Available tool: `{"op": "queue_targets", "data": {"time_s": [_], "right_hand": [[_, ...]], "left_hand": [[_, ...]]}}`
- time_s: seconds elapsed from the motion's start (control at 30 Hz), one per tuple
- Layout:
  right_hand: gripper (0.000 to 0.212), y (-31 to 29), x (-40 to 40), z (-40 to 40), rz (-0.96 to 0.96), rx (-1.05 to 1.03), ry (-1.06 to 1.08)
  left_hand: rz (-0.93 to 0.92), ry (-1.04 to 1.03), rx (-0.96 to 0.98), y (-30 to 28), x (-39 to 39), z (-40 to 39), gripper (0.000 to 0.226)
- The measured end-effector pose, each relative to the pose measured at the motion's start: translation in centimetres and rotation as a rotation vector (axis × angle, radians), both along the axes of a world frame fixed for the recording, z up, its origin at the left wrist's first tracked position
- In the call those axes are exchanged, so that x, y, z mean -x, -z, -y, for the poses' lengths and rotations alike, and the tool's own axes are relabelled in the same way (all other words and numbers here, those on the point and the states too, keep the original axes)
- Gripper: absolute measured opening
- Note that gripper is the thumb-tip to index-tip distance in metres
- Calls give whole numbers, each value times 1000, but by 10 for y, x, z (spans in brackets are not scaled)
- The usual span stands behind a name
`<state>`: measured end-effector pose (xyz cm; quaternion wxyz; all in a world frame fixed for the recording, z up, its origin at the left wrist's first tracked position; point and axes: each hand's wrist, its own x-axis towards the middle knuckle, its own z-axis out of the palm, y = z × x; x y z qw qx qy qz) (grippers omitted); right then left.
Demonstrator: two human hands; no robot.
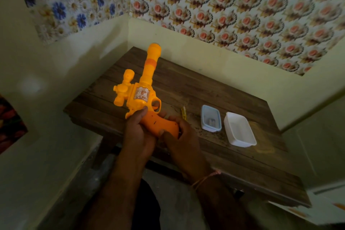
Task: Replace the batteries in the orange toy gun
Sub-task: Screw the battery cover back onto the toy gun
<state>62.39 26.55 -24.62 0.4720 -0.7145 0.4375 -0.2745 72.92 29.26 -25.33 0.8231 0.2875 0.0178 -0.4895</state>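
Note:
The orange toy gun (141, 89) is held above the near left corner of the wooden table (196, 87), its barrel pointing up and away toward the wall. My left hand (139, 132) grips the upper part of the handle, thumb near the trigger guard. My right hand (179, 136) holds the butt end of the handle, thumb pressed on its side. A small yellow screwdriver (183, 112) lies on the table just beyond my right hand. No batteries are plainly visible.
A small clear box with a blue rim (211, 120) stands right of the screwdriver, something small inside it. A white plastic tub (239, 131) sits next to it, with a clear lid (265, 149) at its right. Walls close off the table's far and left sides.

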Motion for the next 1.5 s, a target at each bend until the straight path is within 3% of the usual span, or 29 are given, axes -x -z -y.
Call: {"op": "queue_targets", "data": {"time_s": [0.07,0.13,0.23,0.4,0.5,0.83,0.93,1.07,1.13,1.27,1.4,1.5], "right_hand": [[46,-2,1,-1,-10,6,-13],[29,-6,6,2,-26,3,-43],[15,-11,17,15,-53,-51,35],[26,-5,32,40,-416,38,206],[34,-2,26,45,-500,84,213],[26,6,9,65,-740,181,137],[26,-2,15,62,-585,78,165],[17,-22,21,34,99,-221,243],[15,-30,23,18,276,-201,190],[11,-37,17,-3,278,-108,64],[12,-32,11,-9,121,-22,13],[15,-31,10,-9,88,0,16]], "left_hand": [[-17,3,7,-1,0,0,40],[-19,-8,31,0,-2,0,32],[-6,-61,70,4,-8,-1,45],[14,-112,94,6,-13,-2,47],[7,-109,84,7,-13,-1,45],[6,-99,64,12,-11,1,48],[-5,-95,55,12,-12,2,48],[8,-87,53,12,-12,3,43],[6,-74,39,11,-11,4,42],[31,-56,4,14,-10,3,44],[1,-50,-27,14,-11,2,64],[-6,-61,-48,14,-11,3,58]]}}
